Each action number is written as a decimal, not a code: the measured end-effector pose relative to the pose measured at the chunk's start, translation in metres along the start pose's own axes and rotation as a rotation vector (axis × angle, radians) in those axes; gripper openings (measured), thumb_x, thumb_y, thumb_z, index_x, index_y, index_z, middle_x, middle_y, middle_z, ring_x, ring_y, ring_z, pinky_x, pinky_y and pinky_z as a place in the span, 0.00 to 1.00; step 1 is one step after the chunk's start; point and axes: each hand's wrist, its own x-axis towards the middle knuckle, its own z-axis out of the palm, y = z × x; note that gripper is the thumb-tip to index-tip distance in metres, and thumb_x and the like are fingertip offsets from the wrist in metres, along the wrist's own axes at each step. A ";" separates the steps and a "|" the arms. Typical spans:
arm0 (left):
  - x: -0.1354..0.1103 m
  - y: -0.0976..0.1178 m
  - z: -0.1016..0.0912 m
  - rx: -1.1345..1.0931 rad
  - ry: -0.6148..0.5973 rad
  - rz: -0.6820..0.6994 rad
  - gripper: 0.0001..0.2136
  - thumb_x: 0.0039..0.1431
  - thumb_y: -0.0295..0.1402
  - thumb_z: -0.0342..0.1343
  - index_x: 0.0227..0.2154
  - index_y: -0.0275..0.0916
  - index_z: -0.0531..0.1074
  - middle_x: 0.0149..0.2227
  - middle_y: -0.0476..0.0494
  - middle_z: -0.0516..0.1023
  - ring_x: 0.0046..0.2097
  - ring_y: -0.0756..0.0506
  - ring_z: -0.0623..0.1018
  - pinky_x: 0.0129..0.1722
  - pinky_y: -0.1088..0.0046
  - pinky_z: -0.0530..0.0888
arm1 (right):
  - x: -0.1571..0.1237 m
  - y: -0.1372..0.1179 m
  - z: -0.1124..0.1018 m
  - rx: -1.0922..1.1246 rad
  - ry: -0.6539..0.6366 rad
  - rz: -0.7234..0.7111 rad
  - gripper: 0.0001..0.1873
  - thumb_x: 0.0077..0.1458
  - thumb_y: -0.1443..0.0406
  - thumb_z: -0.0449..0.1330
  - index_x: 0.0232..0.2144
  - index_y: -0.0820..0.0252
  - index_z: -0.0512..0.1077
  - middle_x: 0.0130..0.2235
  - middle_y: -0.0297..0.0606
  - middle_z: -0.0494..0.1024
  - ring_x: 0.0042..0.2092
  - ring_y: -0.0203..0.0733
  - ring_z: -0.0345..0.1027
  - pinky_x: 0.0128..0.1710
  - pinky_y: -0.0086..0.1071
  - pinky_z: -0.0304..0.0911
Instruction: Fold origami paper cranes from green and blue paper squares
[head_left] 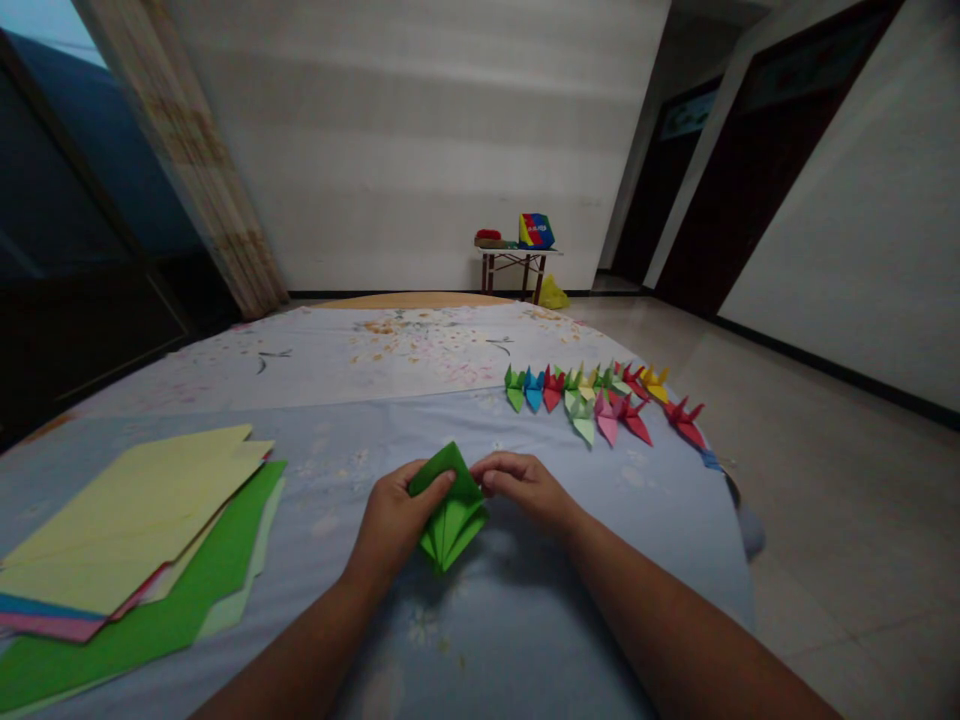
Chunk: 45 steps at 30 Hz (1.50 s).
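A partly folded green origami paper (454,520) is held above the blue cloth, its creased layers fanning toward a point at the bottom. My left hand (401,510) grips its left side, thumb pressed on the front face. At the paper's right edge is my right hand (529,485), thumb and index finger pinched together; whether a bit of the paper lies between them is hard to make out. Farther right stand several folded paper cranes (606,415) in green, blue, red, pink and yellow.
A stack of coloured paper sheets (127,510) lies at the left, yellow on top. The round table wears a flowered blue and white tablecloth (330,450). Against the far wall, a small table (517,252) bears a colourful box (535,231). Tiled floor (847,560) lies to the right.
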 end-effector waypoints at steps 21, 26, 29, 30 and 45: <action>-0.005 -0.006 0.005 0.307 -0.120 0.190 0.15 0.53 0.38 0.52 0.41 0.39 0.73 0.35 0.44 0.79 0.36 0.43 0.77 0.36 0.69 0.70 | 0.000 0.007 0.006 -0.580 0.253 -0.059 0.07 0.49 0.67 0.56 0.31 0.61 0.74 0.25 0.33 0.73 0.27 0.33 0.64 0.28 0.25 0.58; -0.004 -0.016 0.005 0.596 0.000 0.367 0.20 0.53 0.35 0.52 0.50 0.40 0.67 0.47 0.38 0.74 0.49 0.39 0.71 0.49 0.60 0.64 | 0.003 0.011 0.000 -0.707 0.255 -0.018 0.08 0.48 0.69 0.56 0.31 0.59 0.74 0.23 0.32 0.71 0.26 0.33 0.62 0.27 0.25 0.56; -0.008 -0.015 0.007 0.781 0.013 0.555 0.15 0.56 0.34 0.50 0.46 0.42 0.70 0.50 0.38 0.71 0.53 0.38 0.66 0.52 0.54 0.57 | 0.005 0.014 -0.002 -0.729 0.247 -0.005 0.09 0.48 0.68 0.56 0.32 0.59 0.75 0.24 0.32 0.71 0.26 0.33 0.62 0.27 0.25 0.56; -0.009 -0.013 0.008 0.817 -0.008 0.595 0.13 0.57 0.34 0.49 0.44 0.43 0.72 0.50 0.39 0.72 0.53 0.38 0.65 0.52 0.53 0.55 | 0.006 0.015 -0.002 -0.731 0.248 -0.003 0.09 0.48 0.68 0.56 0.32 0.59 0.75 0.24 0.32 0.71 0.26 0.33 0.62 0.26 0.25 0.56; -0.015 -0.009 0.008 0.836 -0.281 0.586 0.14 0.62 0.38 0.43 0.42 0.47 0.73 0.48 0.44 0.75 0.55 0.39 0.65 0.55 0.50 0.44 | 0.007 0.019 -0.023 -0.416 0.143 -0.046 0.18 0.51 0.71 0.50 0.44 0.60 0.72 0.35 0.36 0.75 0.33 0.33 0.66 0.34 0.27 0.62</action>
